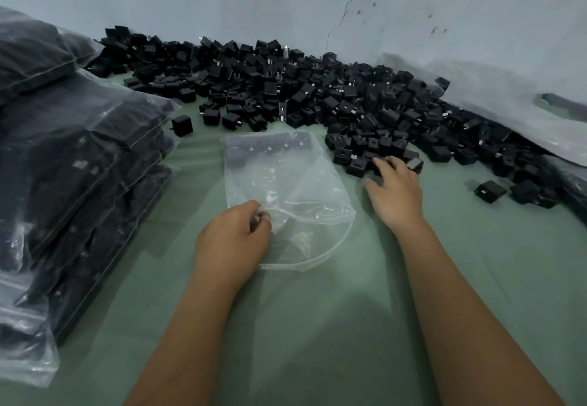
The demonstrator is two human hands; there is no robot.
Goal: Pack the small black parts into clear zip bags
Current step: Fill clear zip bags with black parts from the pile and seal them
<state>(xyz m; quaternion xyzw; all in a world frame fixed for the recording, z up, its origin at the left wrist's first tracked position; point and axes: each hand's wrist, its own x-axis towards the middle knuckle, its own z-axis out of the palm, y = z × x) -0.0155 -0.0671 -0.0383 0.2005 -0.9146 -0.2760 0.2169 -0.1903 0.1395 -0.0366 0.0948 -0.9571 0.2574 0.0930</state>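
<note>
Our left hand point(233, 235) pinches the open mouth of the clear bag point(282, 196) mid-table; our right hand point(395, 188), fingers spread and holding nothing, lands on the black parts point(286, 88) heaped along the far edge. We're filling: next, scoop a few and feed them in.

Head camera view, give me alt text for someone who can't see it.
A left hand pinches the mouth of a clear zip bag lying on a green table, with a few black parts already at its far end. The right hand reaches into a pile of black parts along the wall. Filled bags are stacked at left.
</note>
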